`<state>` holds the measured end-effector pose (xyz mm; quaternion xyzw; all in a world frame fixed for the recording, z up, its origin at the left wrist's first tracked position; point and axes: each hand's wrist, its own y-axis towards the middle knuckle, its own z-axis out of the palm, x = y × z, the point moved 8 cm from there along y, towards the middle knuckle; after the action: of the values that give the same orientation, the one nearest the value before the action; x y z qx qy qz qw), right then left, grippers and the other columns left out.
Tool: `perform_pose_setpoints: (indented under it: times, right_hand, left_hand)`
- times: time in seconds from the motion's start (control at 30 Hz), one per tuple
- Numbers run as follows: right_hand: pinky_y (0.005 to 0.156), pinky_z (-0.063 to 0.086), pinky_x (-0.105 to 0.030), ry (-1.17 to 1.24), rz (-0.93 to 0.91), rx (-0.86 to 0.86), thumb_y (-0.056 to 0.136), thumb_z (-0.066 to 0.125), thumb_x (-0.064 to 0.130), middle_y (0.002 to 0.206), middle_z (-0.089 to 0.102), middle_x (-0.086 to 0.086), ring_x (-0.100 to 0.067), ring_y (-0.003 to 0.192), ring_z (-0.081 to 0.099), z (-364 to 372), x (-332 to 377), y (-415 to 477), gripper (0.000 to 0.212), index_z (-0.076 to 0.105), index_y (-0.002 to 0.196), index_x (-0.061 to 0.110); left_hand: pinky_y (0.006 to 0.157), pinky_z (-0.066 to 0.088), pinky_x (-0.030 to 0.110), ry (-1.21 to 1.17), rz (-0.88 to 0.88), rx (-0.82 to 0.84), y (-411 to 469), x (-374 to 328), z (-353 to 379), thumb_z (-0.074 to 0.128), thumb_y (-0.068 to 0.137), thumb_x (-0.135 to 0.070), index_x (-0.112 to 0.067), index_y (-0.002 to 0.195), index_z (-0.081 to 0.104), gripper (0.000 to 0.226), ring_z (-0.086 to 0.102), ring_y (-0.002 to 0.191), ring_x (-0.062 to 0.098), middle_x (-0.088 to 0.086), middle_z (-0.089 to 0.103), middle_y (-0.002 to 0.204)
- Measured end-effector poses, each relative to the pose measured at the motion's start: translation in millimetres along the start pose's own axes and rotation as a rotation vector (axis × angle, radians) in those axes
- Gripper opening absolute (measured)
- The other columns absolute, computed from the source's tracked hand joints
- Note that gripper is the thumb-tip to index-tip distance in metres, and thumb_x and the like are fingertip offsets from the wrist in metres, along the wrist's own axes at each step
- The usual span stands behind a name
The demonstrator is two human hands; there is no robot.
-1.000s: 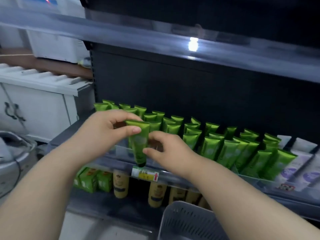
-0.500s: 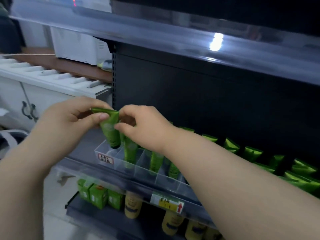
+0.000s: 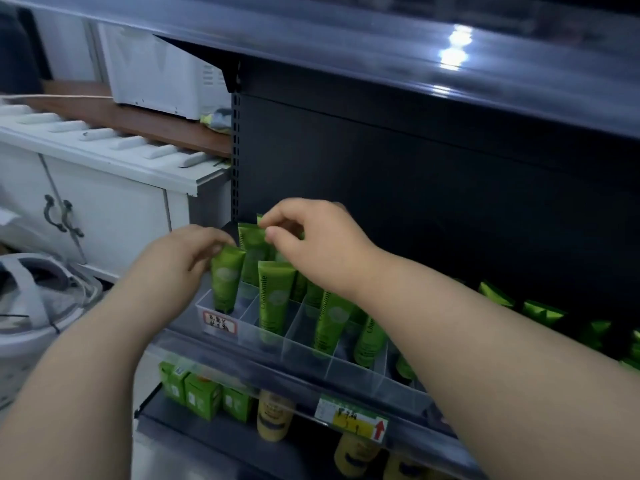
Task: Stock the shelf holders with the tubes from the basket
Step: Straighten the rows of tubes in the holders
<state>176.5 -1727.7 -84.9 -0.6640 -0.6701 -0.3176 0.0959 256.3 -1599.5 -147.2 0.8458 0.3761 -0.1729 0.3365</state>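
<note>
A clear divided holder [image 3: 308, 351] runs along the front of the dark shelf, with green tubes standing cap-down in its slots. My left hand [image 3: 176, 261] pinches the crimped top of a green tube [image 3: 227, 278] that stands in the leftmost front slot. My right hand [image 3: 315, 240] reaches over the rows behind and pinches the top edge of another green tube [image 3: 254, 247] further back. More green tubes [image 3: 275, 296] fill the slots to the right, partly hidden by my right forearm. The basket is out of view.
The upper shelf edge [image 3: 381, 57] overhangs the work area. A price tag [image 3: 351, 419] hangs on the shelf rail. Below stand green boxes [image 3: 202, 394] and yellow bottles [image 3: 273, 415]. A white cabinet [image 3: 104, 188] and a white appliance [image 3: 34, 306] are to the left.
The tube in my left hand has come down from above the holder into the leftmost front slot. My right hand has shifted to the top of a tube in the back row.
</note>
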Motion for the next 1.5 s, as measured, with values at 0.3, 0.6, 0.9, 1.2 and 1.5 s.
perform_pose_setpoints:
  times: [0.3, 0.6, 0.9, 1.2, 1.5]
  right_hand:
    - [0.083, 0.049, -0.019, -0.064, 0.060, 0.023, 0.093, 0.053, 0.020, 0.103, 0.064, 0.007, -0.006, 0.094, 0.059, -7.8, -21.6, -14.3, 0.021, 0.065, 0.111, 0.023]
    - [0.092, 0.047, -0.021, -0.220, 0.078, -0.007, 0.093, 0.053, 0.017, 0.108, 0.064, 0.006, -0.006, 0.100, 0.057, -47.9, -42.4, -57.5, 0.024, 0.064, 0.114, 0.020]
    - [0.078, 0.037, 0.003, -0.276, 0.205, -0.095, 0.091, 0.056, 0.015, 0.103, 0.065, 0.009, -0.002, 0.095, 0.057, -103.3, -80.2, -105.3, 0.022, 0.066, 0.110, 0.021]
    - [0.071, 0.037, 0.006, -0.298, 0.305, -0.165, 0.090, 0.059, 0.015, 0.096, 0.064, 0.013, -0.001, 0.088, 0.058, -141.0, -107.4, -140.7, 0.017, 0.065, 0.100, 0.028]
    - [0.066, 0.037, 0.003, -0.318, 0.432, -0.177, 0.092, 0.056, 0.019, 0.097, 0.063, 0.012, -0.001, 0.090, 0.056, -167.3, -139.4, -156.8, 0.019, 0.066, 0.104, 0.029]
  left_hand:
    - [0.087, 0.040, 0.032, -0.005, -0.066, -0.061, 1.1, 1.1, 11.4, 0.045, 0.087, 0.010, -0.016, 0.119, 0.060, 0.044, 0.058, 0.106, 0.028, 0.011, 0.061, 0.117]
    - [0.096, 0.037, 0.033, 0.065, 0.034, -0.132, -2.7, -27.5, -4.1, 0.048, 0.086, 0.011, -0.011, 0.122, 0.061, 0.044, 0.053, 0.114, 0.033, 0.012, 0.060, 0.124]
    - [0.086, 0.045, 0.034, 0.094, 0.224, -0.032, -16.3, -105.9, 8.7, 0.051, 0.093, -0.017, -0.021, 0.121, 0.061, 0.030, 0.058, 0.110, 0.025, 0.001, 0.064, 0.119]
    - [0.071, 0.058, 0.032, 0.040, 0.439, 0.137, -55.8, -174.0, 62.1, 0.037, 0.088, -0.036, -0.028, 0.114, 0.065, 0.039, 0.065, 0.098, 0.013, -0.012, 0.066, 0.112]
    - [0.067, 0.058, 0.030, 0.039, 0.479, 0.188, -61.9, -200.4, 92.1, 0.037, 0.086, -0.034, -0.028, 0.111, 0.067, 0.040, 0.065, 0.096, 0.011, -0.012, 0.067, 0.108]
